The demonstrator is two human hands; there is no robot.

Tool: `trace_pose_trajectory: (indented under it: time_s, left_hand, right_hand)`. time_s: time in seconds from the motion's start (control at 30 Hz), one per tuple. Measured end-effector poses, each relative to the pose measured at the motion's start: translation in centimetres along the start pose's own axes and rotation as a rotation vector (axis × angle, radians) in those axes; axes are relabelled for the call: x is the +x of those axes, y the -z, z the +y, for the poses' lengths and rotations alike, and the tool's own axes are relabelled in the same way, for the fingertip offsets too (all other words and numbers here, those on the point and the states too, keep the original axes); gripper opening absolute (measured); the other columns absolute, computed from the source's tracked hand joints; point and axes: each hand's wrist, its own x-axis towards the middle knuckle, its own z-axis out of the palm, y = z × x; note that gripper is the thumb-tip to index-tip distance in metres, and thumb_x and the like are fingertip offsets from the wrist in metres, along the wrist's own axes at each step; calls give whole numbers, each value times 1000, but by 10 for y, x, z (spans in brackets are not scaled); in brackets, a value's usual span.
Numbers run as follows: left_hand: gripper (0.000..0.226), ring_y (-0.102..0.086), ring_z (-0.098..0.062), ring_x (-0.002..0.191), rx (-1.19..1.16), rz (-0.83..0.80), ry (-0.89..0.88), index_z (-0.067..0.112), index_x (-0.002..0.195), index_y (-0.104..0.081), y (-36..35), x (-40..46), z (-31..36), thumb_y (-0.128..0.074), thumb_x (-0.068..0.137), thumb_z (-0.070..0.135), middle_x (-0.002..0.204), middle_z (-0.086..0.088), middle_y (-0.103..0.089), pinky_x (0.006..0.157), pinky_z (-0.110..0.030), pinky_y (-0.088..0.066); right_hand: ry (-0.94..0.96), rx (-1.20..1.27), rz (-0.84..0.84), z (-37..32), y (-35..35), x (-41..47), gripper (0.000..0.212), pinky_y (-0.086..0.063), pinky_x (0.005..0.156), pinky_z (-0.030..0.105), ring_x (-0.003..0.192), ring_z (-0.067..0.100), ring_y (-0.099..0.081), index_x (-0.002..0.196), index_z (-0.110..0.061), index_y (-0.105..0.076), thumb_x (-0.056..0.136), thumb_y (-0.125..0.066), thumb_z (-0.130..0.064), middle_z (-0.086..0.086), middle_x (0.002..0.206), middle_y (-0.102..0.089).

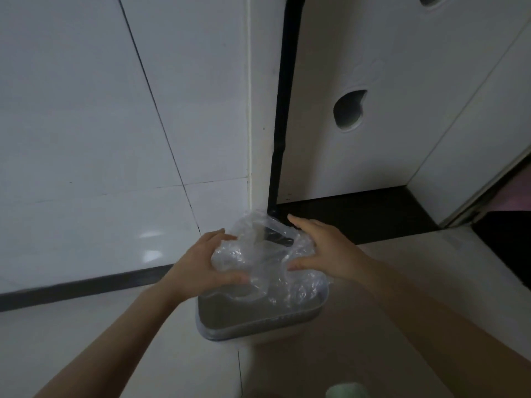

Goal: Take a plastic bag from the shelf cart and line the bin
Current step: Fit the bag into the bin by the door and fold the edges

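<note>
Clear, crinkled plastic is bunched between both hands above the bin (258,314). The left hand (201,262) curls round the plastic bag (258,262) on the side nearer the tiled wall (86,139), fingers and thumb clamped on the film. The right hand (324,251) presses against the bag's opposite side with fingers spread, thumb tucked under a fold; whether it truly grips is unclear. The bag hangs partly inside the bin, its lower folds lying over the far rim. The bin stands on the pale floor (373,311), near the wall corner, with a white cabinet door (373,110) with round holes beyond it.
</note>
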Motion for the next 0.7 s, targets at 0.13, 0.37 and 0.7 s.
trace_pose_trajectory:
  time_s: [0.13, 0.37, 0.7]
  left_hand:
    - [44, -54, -14, 94, -141, 138, 52, 41, 91, -49, -18, 0, -10, -59, 64, 74, 105, 10, -48, 76, -29, -48]
    - [63, -53, -13, 100, -10, 80, 77, 30, 111, -55, -28, -13, -41, -50, 64, 73, 115, 6, -56, 84, -31, -45]
    - [65, -54, -14, 112, 320, 255, -164, 23, 117, -45, -44, -11, -45, -50, 73, 71, 115, 7, -61, 113, -34, -17]
  right_hand:
    - [-24, 29, 21, 8, -5, 3, 77, -48, 86, 24, 103, 11, -59, 137, -24, -40, 70, -74, -45, 1, 131, -57]
    - [-77, 48, 40, 24, -13, 0, 64, -52, 85, 28, 99, 12, -62, 129, -22, -51, 72, -72, -43, 2, 120, -63]
    - [-159, 70, -53, 39, -26, 0, 75, -45, 95, 29, 117, 11, -51, 139, -27, -36, 74, -69, -47, 0, 139, -50]
